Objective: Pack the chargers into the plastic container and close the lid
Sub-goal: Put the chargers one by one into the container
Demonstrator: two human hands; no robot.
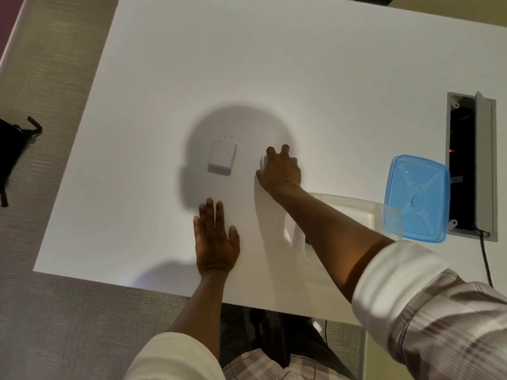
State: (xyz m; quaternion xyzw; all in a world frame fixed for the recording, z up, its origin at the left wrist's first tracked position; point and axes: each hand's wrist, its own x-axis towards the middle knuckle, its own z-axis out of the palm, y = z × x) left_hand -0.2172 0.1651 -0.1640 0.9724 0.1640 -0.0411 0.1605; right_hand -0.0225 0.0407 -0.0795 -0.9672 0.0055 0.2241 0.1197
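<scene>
A black bag (pixel 11 149) lies on the carpet well off the table's (pixel 164 64) left edge, out of my way. My left hand (pixel 215 239) rests flat and open on the white top near the front edge, grasping nothing; I judge it is there to steady me while the other arm reaches. Just beyond it sits a white charger (pixel 221 157), lying flat with its prongs pointing away from me, bare table all around it, so there is plenty of room to come at it from any side. To its right, my right hand (pixel 279 170) is cupped down over a second charger (pixel 262 162), of which only a white sliver shows at my fingers; whether I have it gripped yet I cannot tell. My forearm crosses above the clear plastic container (pixel 356 208), which stands open near the front edge, close enough for a short carry back. Its blue lid (pixel 417 198) lies beside it, overlapping its far right corner and partly overhanging the open cable hatch (pixel 470 165), so I should lift it carefully later.
</scene>
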